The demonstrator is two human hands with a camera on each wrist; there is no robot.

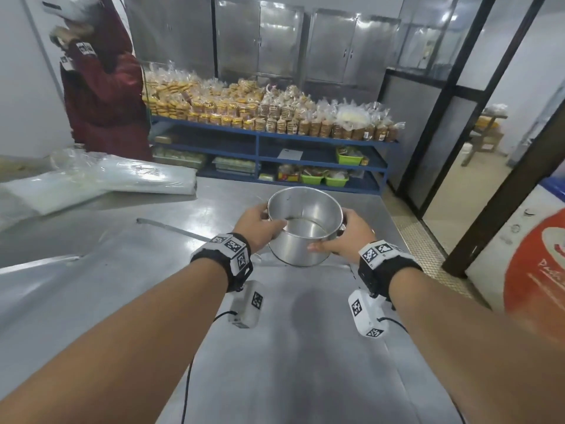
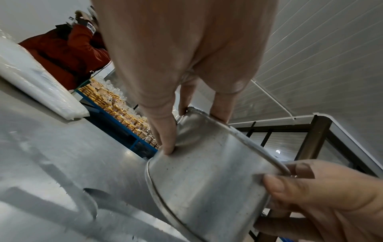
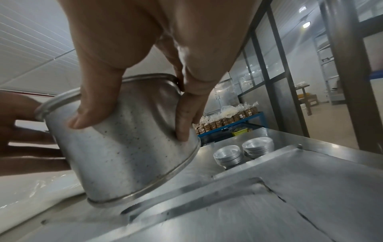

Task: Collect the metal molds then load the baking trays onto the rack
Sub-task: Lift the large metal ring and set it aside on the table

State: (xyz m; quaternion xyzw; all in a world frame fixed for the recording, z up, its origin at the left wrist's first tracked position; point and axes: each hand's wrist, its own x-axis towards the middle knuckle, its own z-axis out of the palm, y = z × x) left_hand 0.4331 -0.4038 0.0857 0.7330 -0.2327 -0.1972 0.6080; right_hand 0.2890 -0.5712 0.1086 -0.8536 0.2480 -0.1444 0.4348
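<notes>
A round metal mold (image 1: pixel 305 224) is being gripped by the left hand (image 1: pixel 260 225) and right hand (image 1: pixel 348 234), tilted over the steel table (image 1: pixel 122 286). Collecting's probably being done; next it's likely being carried to the stacked molds (image 3: pixel 257 148) at the far right.

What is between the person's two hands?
A round metal mold, open side up, gripped at its sides by the left hand and right hand. The head view shows it best.

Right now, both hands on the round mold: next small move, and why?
Probably carry the round mold over to the stacked molds at the table's far end. Left hand and right hand already grip its sides, and it is tilted off the table.
</notes>
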